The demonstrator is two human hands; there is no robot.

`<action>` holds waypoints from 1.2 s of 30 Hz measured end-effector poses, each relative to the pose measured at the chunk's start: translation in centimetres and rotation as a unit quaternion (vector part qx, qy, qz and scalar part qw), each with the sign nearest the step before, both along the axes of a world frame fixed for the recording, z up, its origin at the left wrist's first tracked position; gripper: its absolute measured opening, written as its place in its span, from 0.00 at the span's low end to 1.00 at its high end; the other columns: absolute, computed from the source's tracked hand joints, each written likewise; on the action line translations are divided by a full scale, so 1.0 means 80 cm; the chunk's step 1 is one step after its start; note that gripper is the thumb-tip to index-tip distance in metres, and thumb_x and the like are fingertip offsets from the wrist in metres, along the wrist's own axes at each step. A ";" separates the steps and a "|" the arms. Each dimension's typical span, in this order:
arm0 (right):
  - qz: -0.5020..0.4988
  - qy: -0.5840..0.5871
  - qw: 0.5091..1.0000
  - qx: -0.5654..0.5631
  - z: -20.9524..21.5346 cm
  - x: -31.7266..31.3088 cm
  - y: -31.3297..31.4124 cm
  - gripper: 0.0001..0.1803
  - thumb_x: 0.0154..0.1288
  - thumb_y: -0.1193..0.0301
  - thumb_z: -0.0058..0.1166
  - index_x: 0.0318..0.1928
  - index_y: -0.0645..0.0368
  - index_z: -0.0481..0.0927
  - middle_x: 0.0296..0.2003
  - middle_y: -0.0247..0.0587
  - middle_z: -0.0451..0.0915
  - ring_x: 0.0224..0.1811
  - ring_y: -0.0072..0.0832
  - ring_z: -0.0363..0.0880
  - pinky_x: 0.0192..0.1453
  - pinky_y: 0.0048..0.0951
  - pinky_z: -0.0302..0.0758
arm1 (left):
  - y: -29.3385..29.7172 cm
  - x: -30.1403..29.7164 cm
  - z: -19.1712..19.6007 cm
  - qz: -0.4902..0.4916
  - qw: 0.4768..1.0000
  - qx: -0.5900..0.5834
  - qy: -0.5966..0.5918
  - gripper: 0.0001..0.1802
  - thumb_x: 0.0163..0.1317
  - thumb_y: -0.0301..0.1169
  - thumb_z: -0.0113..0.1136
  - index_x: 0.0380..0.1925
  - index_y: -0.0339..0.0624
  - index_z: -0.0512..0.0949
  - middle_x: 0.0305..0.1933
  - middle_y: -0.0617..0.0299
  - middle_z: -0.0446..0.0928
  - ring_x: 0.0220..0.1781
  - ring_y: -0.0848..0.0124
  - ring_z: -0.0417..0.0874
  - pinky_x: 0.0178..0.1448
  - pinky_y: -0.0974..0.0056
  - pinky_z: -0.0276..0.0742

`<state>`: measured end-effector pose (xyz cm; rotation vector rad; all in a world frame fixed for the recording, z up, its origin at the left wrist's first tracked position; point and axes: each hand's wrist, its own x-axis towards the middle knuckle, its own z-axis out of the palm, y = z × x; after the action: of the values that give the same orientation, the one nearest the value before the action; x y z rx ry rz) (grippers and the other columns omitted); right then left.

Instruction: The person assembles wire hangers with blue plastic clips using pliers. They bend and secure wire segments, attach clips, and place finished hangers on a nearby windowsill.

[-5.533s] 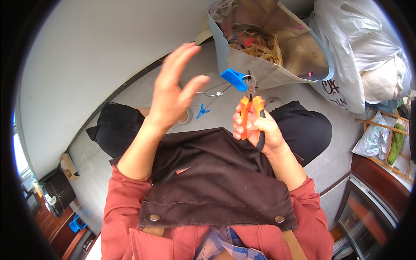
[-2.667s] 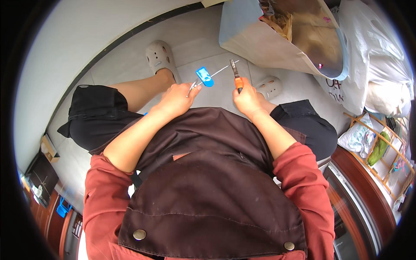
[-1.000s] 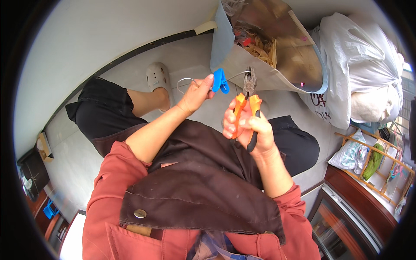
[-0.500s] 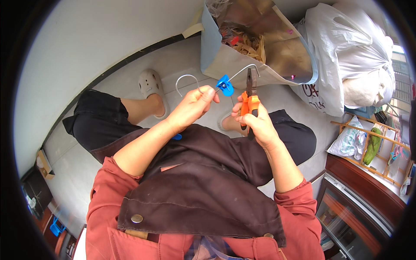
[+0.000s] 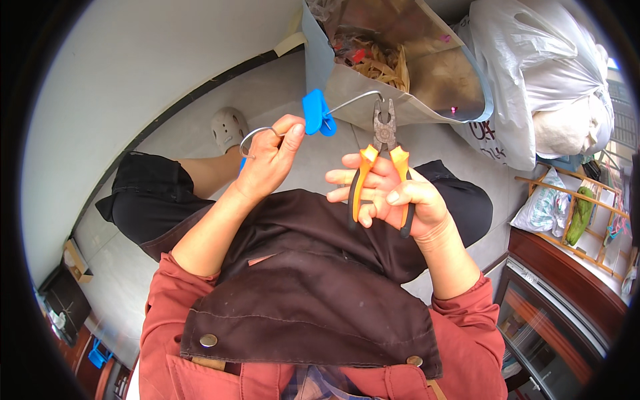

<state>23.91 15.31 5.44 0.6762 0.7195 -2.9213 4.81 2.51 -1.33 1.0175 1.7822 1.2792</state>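
Observation:
My left hand (image 5: 270, 157) is closed round a metal wire hanger. Its round hook (image 5: 250, 138) curls out on the left of the fist, and a blue plastic clip (image 5: 316, 112) sits on the wire to the right. Beyond the clip the straight wire (image 5: 351, 102) rises to a bent tip beside the pliers' jaws. Across the fingers of my right hand (image 5: 393, 193) lie pliers (image 5: 385, 133) with orange and black handles, held with the thumb on the right handle. Handles and jaws are spread apart, and no wire shows between the jaws.
Ahead stands an open paper bag (image 5: 373, 107) with crumpled scraps inside. White plastic bags (image 5: 520, 60) are beside it on the right. Farther right are a wooden rack (image 5: 567, 190) holding a green vegetable (image 5: 581, 215), and a glass-fronted cabinet (image 5: 543, 327). A white wall (image 5: 147, 73) bounds the left.
My left hand has shifted left and turned, carrying the wire and clip leftward. The pliers have opened wide, their handles now spread across my right palm.

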 end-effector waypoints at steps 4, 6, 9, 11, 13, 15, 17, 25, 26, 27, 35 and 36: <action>-0.016 -0.010 1.000 0.010 -0.004 -0.002 -0.003 0.29 0.50 0.72 0.50 0.56 0.63 0.63 0.51 0.56 0.70 0.51 0.44 0.73 0.43 0.30 0.74 | 0.000 0.002 0.000 -0.017 1.000 0.003 0.021 0.15 0.67 0.40 0.45 0.35 0.40 0.73 0.22 0.60 0.67 0.24 0.71 0.66 0.31 0.67 0.64; -0.009 -0.008 1.000 0.022 -0.010 -0.001 0.001 0.27 0.51 0.72 0.51 0.54 0.63 0.64 0.48 0.54 0.72 0.48 0.44 0.74 0.45 0.33 0.74 | 0.001 0.002 0.000 -0.021 0.999 0.022 0.039 0.13 0.66 0.38 0.46 0.35 0.40 0.73 0.22 0.59 0.67 0.24 0.69 0.66 0.31 0.67 0.65; -0.019 0.012 1.000 0.016 -0.022 0.005 -0.001 0.27 0.48 0.69 0.51 0.52 0.61 0.66 0.45 0.51 0.71 0.47 0.45 0.72 0.48 0.40 0.70 | 0.002 0.000 0.007 -0.042 0.998 0.016 0.046 0.11 0.66 0.36 0.46 0.35 0.40 0.73 0.23 0.59 0.67 0.23 0.69 0.66 0.31 0.67 0.65; -0.033 0.042 0.998 -0.042 -0.027 0.006 -0.006 0.26 0.48 0.68 0.51 0.51 0.60 0.66 0.43 0.49 0.71 0.44 0.42 0.73 0.47 0.42 0.69 | 0.002 -0.003 0.012 -0.061 0.997 0.007 0.053 0.10 0.66 0.34 0.47 0.35 0.40 0.73 0.23 0.58 0.68 0.24 0.69 0.66 0.31 0.67 0.65; -0.047 0.074 0.991 -0.096 -0.035 0.007 -0.012 0.27 0.49 0.67 0.52 0.52 0.59 0.66 0.43 0.48 0.71 0.43 0.40 0.73 0.48 0.44 0.69 | 0.004 -0.007 0.013 -0.082 0.994 0.007 0.071 0.09 0.65 0.33 0.48 0.35 0.40 0.73 0.23 0.58 0.68 0.24 0.69 0.66 0.30 0.67 0.66; -0.061 0.109 0.981 -0.148 -0.045 0.006 -0.016 0.28 0.49 0.67 0.52 0.53 0.58 0.65 0.44 0.49 0.71 0.43 0.40 0.73 0.48 0.46 0.69 | 0.004 -0.011 0.012 -0.096 0.993 -0.006 0.070 0.09 0.65 0.33 0.48 0.36 0.39 0.73 0.23 0.58 0.68 0.24 0.69 0.66 0.30 0.67 0.65; -0.060 0.091 0.985 -0.137 -0.043 0.004 -0.015 0.29 0.48 0.69 0.52 0.54 0.59 0.64 0.46 0.51 0.71 0.46 0.40 0.72 0.50 0.47 0.70 | 0.003 -0.014 0.013 -0.112 0.992 -0.016 0.063 0.08 0.65 0.32 0.49 0.36 0.39 0.73 0.24 0.58 0.68 0.24 0.68 0.66 0.30 0.67 0.66; -0.053 -0.056 0.995 0.062 -0.026 0.005 -0.013 0.34 0.46 0.74 0.54 0.57 0.66 0.62 0.49 0.53 0.70 0.52 0.41 0.71 0.55 0.41 0.71 | 0.005 -0.020 0.008 -0.126 0.982 0.036 0.132 0.07 0.63 0.30 0.50 0.35 0.37 0.73 0.27 0.55 0.72 0.26 0.60 0.72 0.31 0.63 0.69; -0.050 -0.051 0.996 0.054 -0.027 0.006 -0.012 0.33 0.46 0.73 0.54 0.57 0.65 0.62 0.48 0.52 0.70 0.51 0.41 0.71 0.54 0.41 0.71 | 0.005 -0.021 0.008 -0.131 0.979 0.037 0.150 0.07 0.63 0.30 0.51 0.34 0.37 0.73 0.27 0.55 0.72 0.26 0.60 0.72 0.31 0.63 0.69; -0.046 -0.045 0.997 0.045 -0.030 0.009 -0.009 0.32 0.47 0.72 0.54 0.56 0.65 0.63 0.46 0.51 0.70 0.50 0.40 0.71 0.54 0.40 0.71 | 0.006 -0.021 0.008 -0.136 0.976 0.037 0.168 0.07 0.62 0.30 0.51 0.34 0.37 0.73 0.26 0.55 0.72 0.25 0.60 0.73 0.30 0.63 0.69; -0.059 0.068 0.994 -0.070 -0.048 0.014 -0.020 0.27 0.47 0.68 0.55 0.50 0.60 0.66 0.38 0.43 0.70 0.42 0.36 0.71 0.48 0.40 0.69 | 0.007 -0.026 0.025 -0.141 0.980 0.038 0.137 0.07 0.61 0.31 0.52 0.31 0.38 0.74 0.22 0.57 0.70 0.22 0.61 0.71 0.27 0.63 0.67; -0.055 0.077 0.993 -0.069 -0.049 0.014 -0.022 0.27 0.46 0.68 0.55 0.50 0.60 0.66 0.38 0.43 0.70 0.42 0.36 0.71 0.47 0.39 0.69 | 0.005 -0.029 0.023 -0.147 0.977 0.045 0.148 0.07 0.61 0.31 0.53 0.31 0.38 0.74 0.22 0.57 0.70 0.21 0.61 0.70 0.27 0.63 0.66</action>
<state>25.06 13.53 1.55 0.4983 0.5006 -3.1154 2.49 2.90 0.48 1.5277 1.7158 1.0745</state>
